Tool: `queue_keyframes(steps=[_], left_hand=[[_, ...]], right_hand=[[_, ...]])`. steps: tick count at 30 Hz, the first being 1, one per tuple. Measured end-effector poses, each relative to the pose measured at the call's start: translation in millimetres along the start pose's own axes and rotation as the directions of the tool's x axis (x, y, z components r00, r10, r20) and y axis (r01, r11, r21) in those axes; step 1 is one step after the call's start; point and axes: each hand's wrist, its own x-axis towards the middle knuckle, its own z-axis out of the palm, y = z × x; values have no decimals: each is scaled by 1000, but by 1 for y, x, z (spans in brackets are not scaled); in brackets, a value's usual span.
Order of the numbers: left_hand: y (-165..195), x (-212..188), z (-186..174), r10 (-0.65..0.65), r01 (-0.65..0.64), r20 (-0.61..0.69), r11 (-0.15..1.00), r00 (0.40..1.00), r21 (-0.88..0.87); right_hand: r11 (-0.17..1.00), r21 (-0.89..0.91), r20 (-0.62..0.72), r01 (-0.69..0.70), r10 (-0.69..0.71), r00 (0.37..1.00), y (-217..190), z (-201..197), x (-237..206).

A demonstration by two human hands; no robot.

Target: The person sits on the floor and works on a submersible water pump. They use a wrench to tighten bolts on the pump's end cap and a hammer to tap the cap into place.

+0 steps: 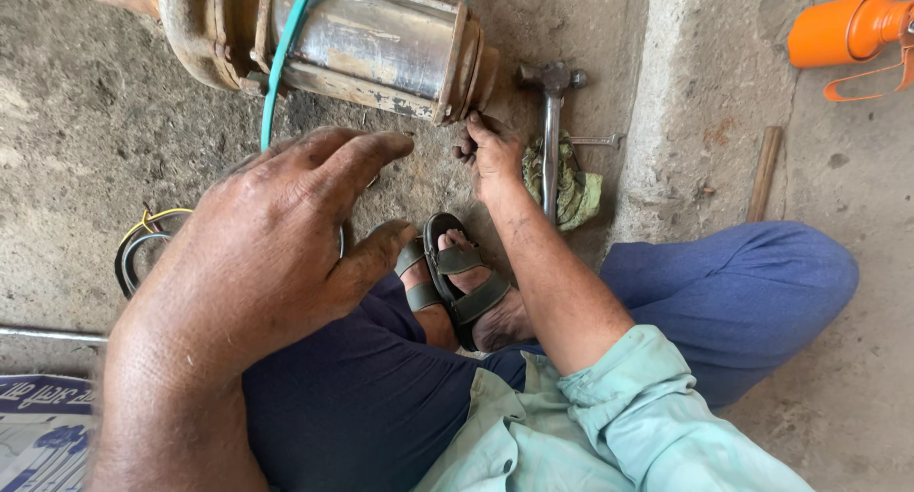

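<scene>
Holds the left hand (276,235) raised close under the camera, fingers apart, palm down, gripping nothing. Hovers it above the bent knee, short of the rusty pump body (371,40), probably for balance or in readiness rather than for any hold.

Reaches the right hand (493,154) further forward, to the lower rim of the end flange (466,63). Curls the fingers together there, tips touching the metal or something small at its edge; cannot tell whether anything is pinched between them, since the knuckles hide the fingertips.

Has the pump body lying on its side on the dirt floor, just ahead of the right fingertips and beyond the open left hand, with the flanged end turned toward the right hand. Seems laid that way so that the end face can be reached from a seated position.

Lets a green hose (284,54) run over the casing and down behind the left hand.

Leaves a hammer (551,140) just beside the right hand, on its outer side, head away and handle toward the body, partly on a green rag (579,192). Looks parked within easy reach of that hand.

Tucks a sandalled foot (462,282) under the right forearm, bracing the crossed-leg seat close to the work.

Shows black and yellow cables (133,249) looped on the floor outside the left hand, and an orange funnel-shaped vessel (843,30) and a wooden stick (764,173) well apart, beyond the right hand.
</scene>
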Motion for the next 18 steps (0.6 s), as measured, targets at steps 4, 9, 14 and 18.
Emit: queue_keyframes(steps=[4,9,14,18], left_hand=[[3,-3,-3,27,-28,-30,999,999,-19],[4,-1,-2,25,-25,-49,1000,999,-3],[4,0,-1,-14,14,-5,1000,1000,16],[6,0,-2,2,-1,-17,1000,1000,28]], right_hand=[[995,-101,-71,1,-8,997,6,0,-3],[997,-67,1,46,-46,999,6,-1,-5],[993,-102,-21,54,-57,998,0,5,-7],[991,-134,-43,31,-37,998,-1,6,-14]])
